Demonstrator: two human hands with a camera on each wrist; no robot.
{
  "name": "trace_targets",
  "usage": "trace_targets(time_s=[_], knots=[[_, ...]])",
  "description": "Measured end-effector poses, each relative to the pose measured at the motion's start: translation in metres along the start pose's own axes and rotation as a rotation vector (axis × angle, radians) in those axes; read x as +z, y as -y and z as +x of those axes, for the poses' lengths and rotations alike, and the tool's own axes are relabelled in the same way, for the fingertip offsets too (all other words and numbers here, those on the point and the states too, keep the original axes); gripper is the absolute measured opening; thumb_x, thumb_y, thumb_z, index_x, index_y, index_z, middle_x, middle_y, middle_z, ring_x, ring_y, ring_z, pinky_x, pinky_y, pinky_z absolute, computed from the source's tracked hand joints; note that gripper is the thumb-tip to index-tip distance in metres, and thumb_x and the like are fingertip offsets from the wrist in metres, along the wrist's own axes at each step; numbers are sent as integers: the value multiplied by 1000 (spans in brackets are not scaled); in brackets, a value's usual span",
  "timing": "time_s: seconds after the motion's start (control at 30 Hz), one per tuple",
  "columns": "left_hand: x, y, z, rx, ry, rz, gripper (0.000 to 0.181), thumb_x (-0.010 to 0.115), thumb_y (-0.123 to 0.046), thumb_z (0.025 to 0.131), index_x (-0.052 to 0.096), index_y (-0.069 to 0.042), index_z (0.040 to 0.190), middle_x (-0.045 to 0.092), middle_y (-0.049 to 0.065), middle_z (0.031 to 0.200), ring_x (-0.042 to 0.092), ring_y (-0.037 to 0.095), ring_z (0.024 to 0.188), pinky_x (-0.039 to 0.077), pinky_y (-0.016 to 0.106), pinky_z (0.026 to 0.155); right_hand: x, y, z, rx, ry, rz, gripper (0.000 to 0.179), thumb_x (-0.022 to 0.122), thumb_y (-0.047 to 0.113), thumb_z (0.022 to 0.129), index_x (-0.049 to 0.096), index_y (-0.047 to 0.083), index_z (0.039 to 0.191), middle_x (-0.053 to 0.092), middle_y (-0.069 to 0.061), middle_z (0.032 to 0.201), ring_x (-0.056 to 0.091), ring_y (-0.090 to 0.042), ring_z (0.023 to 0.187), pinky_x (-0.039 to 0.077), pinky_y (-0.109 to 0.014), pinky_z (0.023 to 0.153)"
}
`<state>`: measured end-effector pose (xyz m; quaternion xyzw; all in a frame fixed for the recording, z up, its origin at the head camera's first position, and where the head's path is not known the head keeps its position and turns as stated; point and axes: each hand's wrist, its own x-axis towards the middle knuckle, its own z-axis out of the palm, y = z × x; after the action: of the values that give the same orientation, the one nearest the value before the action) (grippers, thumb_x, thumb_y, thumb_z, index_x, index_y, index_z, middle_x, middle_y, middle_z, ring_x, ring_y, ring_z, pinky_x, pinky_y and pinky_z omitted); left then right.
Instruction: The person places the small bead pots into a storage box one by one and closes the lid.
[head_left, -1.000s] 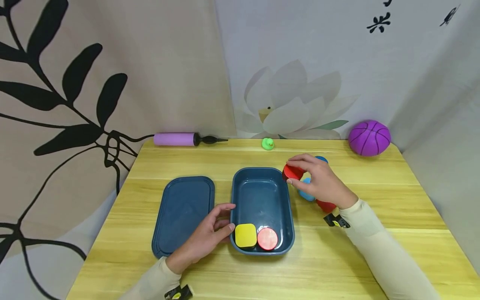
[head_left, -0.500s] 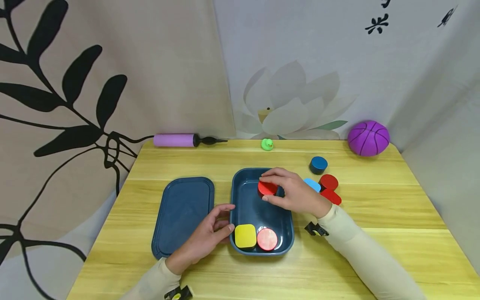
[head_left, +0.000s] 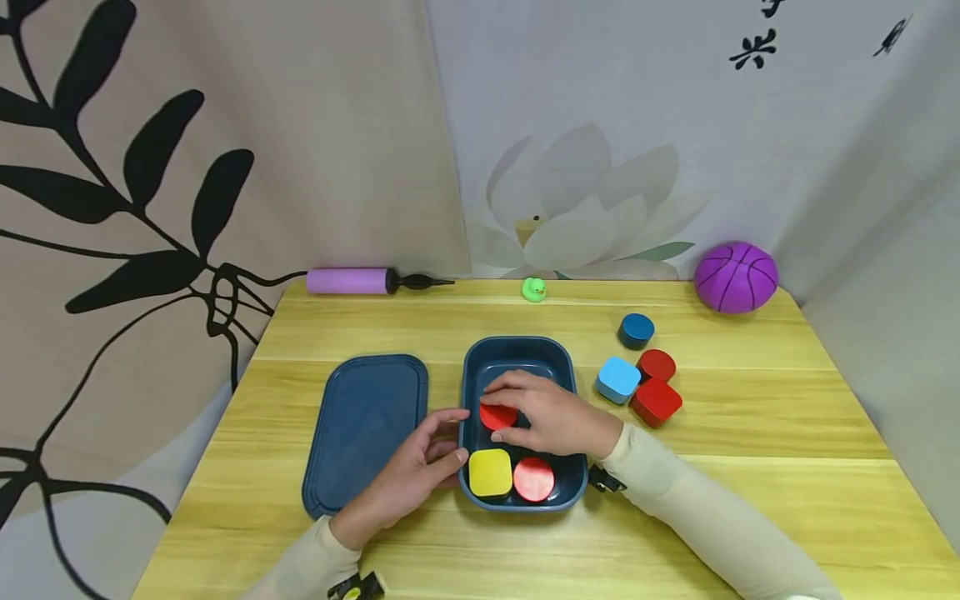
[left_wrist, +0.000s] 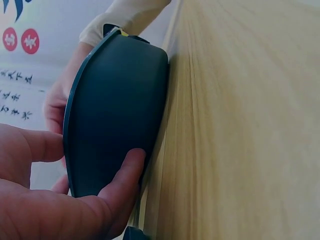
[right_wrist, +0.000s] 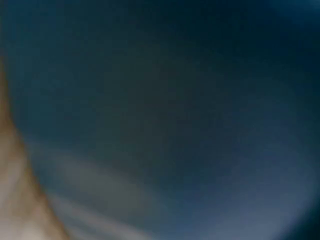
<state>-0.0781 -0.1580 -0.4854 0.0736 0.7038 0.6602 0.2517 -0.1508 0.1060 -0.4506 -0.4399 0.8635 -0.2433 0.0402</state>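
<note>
Loading the blue tub point(head_left: 525, 354), I reckon
Right hand point(head_left: 558, 412) pinches a red block point(head_left: 498, 416) inside it, left hand point(head_left: 408, 479) loosely touches the tub's wall; next probably calls for release.

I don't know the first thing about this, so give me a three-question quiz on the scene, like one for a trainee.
1. Which hand holds the round red block?
2. True or false: the yellow block sits inside the blue box.
3. How many blocks stand on the table outside the blue box?

Key
1. The right hand.
2. True.
3. Four: the dark blue block, light blue block, second round red block and square red block.
</note>
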Motion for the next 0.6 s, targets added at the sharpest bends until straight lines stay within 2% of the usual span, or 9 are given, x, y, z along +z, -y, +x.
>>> trace_targets(time_s=[0.27,0.6], knots=[[-1,1,-1,3,14,-10,52,58,-19,110,39,-21,159,43,20,158,59,34,135,61,43,94,17,5,4,-4,75,9,47,72,42,101,68,18,141,60,2,143,58,-14,129,52,-35,110],[-1,1,0,6,13,-3,52,58,-20,111,39,-21,159,43,20,158,58,34,135,61,43,95,23,5,6,-12,62,9,45,71,41,102,69,17,140,61,1,142,59,-15,129,53,-36,109]])
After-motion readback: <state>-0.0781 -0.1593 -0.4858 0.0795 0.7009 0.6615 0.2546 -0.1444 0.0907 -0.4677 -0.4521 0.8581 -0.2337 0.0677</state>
